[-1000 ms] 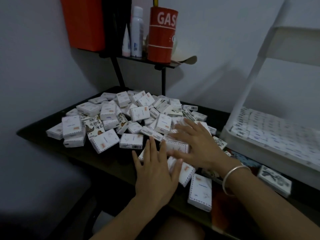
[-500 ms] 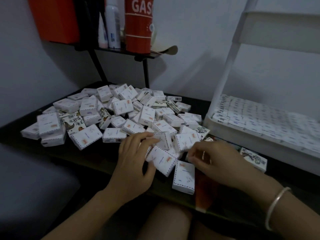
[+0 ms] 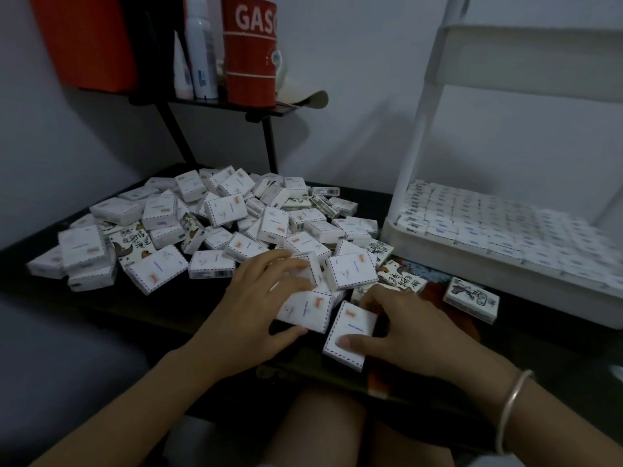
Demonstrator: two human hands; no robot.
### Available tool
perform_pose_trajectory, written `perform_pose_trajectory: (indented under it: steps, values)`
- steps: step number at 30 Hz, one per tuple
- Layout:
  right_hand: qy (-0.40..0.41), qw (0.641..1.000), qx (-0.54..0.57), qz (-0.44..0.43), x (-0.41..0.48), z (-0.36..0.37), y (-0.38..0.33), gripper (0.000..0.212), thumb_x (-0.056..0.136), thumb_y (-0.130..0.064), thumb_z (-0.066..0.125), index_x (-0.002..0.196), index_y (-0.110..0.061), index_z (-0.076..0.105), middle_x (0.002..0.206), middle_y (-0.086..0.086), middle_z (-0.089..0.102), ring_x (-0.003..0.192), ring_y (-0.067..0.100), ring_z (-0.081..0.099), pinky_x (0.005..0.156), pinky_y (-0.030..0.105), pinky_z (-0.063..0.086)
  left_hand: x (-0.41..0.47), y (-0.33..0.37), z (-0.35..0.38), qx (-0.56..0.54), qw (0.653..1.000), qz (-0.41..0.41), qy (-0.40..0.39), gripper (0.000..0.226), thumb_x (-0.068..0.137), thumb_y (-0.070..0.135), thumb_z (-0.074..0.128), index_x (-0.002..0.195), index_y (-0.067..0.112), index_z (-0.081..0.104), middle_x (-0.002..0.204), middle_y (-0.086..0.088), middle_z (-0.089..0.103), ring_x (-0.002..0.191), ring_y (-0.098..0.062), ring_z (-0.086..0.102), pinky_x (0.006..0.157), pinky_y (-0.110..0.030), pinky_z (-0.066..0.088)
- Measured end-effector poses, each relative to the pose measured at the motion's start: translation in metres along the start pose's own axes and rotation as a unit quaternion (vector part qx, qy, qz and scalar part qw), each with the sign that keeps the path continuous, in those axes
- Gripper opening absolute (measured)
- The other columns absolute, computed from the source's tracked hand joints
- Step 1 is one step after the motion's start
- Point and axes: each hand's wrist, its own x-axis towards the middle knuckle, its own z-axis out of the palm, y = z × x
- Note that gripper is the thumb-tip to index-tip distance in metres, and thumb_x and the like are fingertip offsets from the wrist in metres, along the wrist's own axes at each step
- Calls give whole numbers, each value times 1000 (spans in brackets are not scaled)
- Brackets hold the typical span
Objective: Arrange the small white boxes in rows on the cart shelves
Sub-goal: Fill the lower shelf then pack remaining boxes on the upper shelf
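Dark table [image 3: 151, 310], dim room: small white boxes [image 3: 222, 214] lie heaped, more rowed on the cart shelf [image 3: 455, 261] to the right. My left hand [image 3: 263, 308] clasps one box [image 3: 305, 310]; my right hand [image 3: 404, 326] pinches another box [image 3: 350, 332]. Judged light, stiff, crushable; take by the long edges.

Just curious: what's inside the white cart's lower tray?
Rows of small white boxes fill the tray; its right end runs out of view, and anything beneath them is covered.

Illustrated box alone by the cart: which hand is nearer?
Right. The right hand, pinching a white box, sits left of the illustrated box; the left hand, gripping other boxes, is farther left.
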Motion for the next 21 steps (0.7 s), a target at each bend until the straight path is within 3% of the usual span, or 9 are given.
perform_pose_trajectory:
  steps: [4, 8, 11, 13, 16, 18, 21]
  values:
    - [11, 984, 176, 30, -4, 0, 7, 48, 69, -52, 77, 99, -41, 42, 97, -14, 68, 79, -3, 65, 70, 28, 58, 9, 12, -5, -53, 998, -36, 26, 48, 75, 52, 66, 116, 29, 54, 121, 17, 52, 121, -4, 42, 101, -27, 34]
    - [16, 946, 320, 60, -8, -11, 17, 36, 80, -30, 76, 98, -34, 46, 97, -8, 70, 68, 10, 71, 48, 17, 49, 30, 28, -8, -149, 982, -105, 39, 53, 72, 51, 75, 113, 42, 43, 107, 30, 49, 101, 8, 48, 78, -15, 41]
    - [53, 932, 352, 73, -12, -26, 25, 28, 83, -26, 72, 98, -30, 48, 93, -7, 72, 65, 18, 71, 45, 23, 48, 53, 38, -10, -214, 967, -132, 42, 62, 70, 48, 78, 117, 52, 38, 106, 36, 44, 102, 14, 45, 75, -11, 37]
    - [81, 923, 367, 77, -14, -38, 31, 27, 83, -24, 71, 99, -27, 49, 93, -9, 72, 68, 20, 71, 47, 28, 52, 72, 44, -13, -260, 956, -133, 31, 55, 70, 50, 76, 114, 55, 43, 107, 35, 48, 102, 16, 46, 73, -8, 39]
    - [125, 908, 395, 72, -18, -64, 39, 33, 84, -19, 72, 106, -32, 51, 98, -2, 71, 69, 26, 72, 50, 34, 54, 108, 53, -18, -335, 933, -131, 13, 42, 73, 38, 76, 105, 48, 49, 103, 36, 56, 95, 15, 55, 70, -2, 43]
    - [159, 911, 376, 57, -19, -84, 46, 35, 86, -16, 70, 107, -40, 54, 98, 0, 69, 66, 26, 71, 50, 34, 52, 135, 58, -24, -373, 917, -136, 21, 35, 77, 26, 75, 99, 43, 53, 97, 33, 61, 87, 8, 62, 66, -7, 48]
    - [208, 913, 351, 31, -18, -118, 55, 19, 88, -11, 66, 100, -26, 61, 88, 4, 69, 60, 29, 69, 48, 38, 53, 181, 67, -39, -403, 907, -117, 40, 21, 84, 24, 67, 94, 39, 56, 88, 29, 65, 74, 6, 63, 58, -11, 47]
